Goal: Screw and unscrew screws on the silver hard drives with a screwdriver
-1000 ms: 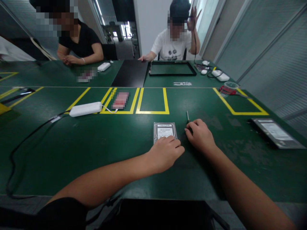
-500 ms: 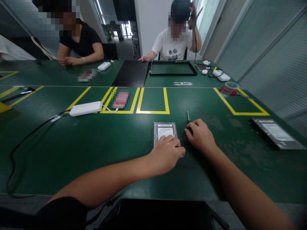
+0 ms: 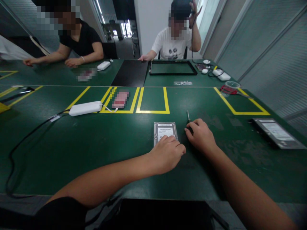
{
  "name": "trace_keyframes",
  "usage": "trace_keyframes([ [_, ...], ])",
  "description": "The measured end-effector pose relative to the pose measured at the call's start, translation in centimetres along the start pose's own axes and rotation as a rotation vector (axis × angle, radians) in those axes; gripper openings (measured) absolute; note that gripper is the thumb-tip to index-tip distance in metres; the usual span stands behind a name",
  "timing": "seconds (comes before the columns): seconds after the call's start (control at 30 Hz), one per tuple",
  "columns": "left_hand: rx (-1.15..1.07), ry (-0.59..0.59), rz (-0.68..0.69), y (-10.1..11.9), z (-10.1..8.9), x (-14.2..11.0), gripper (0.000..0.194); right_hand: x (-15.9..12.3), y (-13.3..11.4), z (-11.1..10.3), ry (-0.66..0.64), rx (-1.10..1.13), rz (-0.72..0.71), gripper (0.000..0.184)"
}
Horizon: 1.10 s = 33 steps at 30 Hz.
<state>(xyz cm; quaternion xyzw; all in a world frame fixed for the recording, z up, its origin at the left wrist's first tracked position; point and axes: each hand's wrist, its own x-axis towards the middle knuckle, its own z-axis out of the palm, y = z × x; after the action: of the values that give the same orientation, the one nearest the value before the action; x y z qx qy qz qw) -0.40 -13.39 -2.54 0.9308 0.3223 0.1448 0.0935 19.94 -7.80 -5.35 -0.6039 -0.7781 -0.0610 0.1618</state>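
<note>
A silver hard drive with a white label lies flat on the green table in front of me. My left hand rests over its near end with the fingers curled at the right edge. The fingertips and that end of the drive are hidden. Just to the right, my right hand lies on the table, its fingers closed round the dark handle of a screwdriver. The metal shaft points away from me, apart from the drive.
A second larger drive-like unit lies at the right. White power adapter and black cable are on the left, near a pixelated pink item. Across the table sit two people, a black panel, a black frame and a red-handled tool.
My hands, the hard drive and the screwdriver stay almost still. Across the table, the person on the left has stretched an arm out to the left.
</note>
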Motion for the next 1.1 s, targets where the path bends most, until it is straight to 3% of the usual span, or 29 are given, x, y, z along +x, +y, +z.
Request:
trace_keyframes([
  [1.1,0.369,0.103,0.183,-0.14,0.38,-0.12,0.019,-0.06,-0.17,-0.17,-0.016,-0.004,0.021,0.021],
])
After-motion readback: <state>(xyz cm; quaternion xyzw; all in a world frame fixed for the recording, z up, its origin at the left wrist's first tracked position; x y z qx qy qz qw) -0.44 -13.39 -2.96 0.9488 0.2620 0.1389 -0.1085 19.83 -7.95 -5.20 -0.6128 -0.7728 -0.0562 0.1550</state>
